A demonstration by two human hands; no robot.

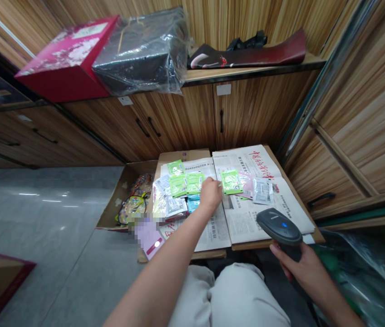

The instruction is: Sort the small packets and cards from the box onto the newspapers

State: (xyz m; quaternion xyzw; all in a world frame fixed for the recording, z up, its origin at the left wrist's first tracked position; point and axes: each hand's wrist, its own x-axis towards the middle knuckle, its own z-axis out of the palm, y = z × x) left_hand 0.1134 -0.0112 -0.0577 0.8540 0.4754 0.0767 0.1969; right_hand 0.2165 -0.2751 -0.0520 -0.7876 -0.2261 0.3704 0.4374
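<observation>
My right hand point(298, 263) is wrapped round the handle of a dark barcode scanner point(279, 225), which has a small blue light on top and its head over the right part of the newspapers. My left hand point(211, 194) has its fingers pinched together over the newspapers; what is in the pinch, if anything, is hidden. It lies between two groups of small sachets. On its left are green sachets point(178, 185), whitish sachets point(175, 205) and a blue sachet point(193, 203). To its right lie a green sachet point(231, 181), a pink sachet point(246, 183) and a silvery sachet point(263, 190).
Newspapers point(247, 227) cover a cardboard box top at my knees. A cardboard box point(111, 215) with packaged goods stands to its left, near a purple card point(149, 236). Wooden cabinets point(182, 118) rise behind; a pink box point(66, 59) and a plastic-wrapped grey box point(138, 59) sit on the shelf.
</observation>
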